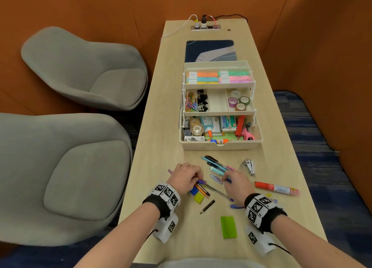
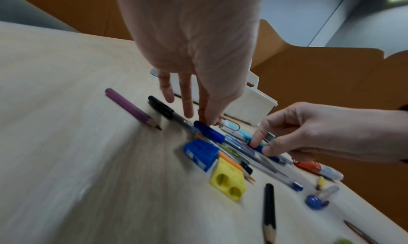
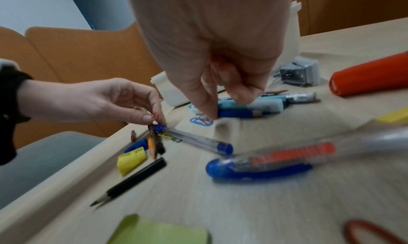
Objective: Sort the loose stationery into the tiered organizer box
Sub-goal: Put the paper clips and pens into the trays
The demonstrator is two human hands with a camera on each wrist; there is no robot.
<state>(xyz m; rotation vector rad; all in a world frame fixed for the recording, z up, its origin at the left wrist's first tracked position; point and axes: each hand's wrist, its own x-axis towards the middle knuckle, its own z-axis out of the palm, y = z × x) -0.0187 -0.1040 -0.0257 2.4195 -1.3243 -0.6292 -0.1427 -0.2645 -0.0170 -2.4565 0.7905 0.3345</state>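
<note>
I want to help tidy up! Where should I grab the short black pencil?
Probably pinch the black pencil at the middle of its barrel, coming straight down from above. It lies flat on the table with bare wood along both long sides, so your fingers fit, away from the sharp tip.

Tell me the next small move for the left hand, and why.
Probably lift the red paper clip clear and carry it to the middle tier's paper clip compartment. The left hand already pinches that clip between thumb and fingertip just above the blue-capped pen, and coloured clips already fill that compartment of the organizer box. The right hand is reaching for the blue clip.
</note>
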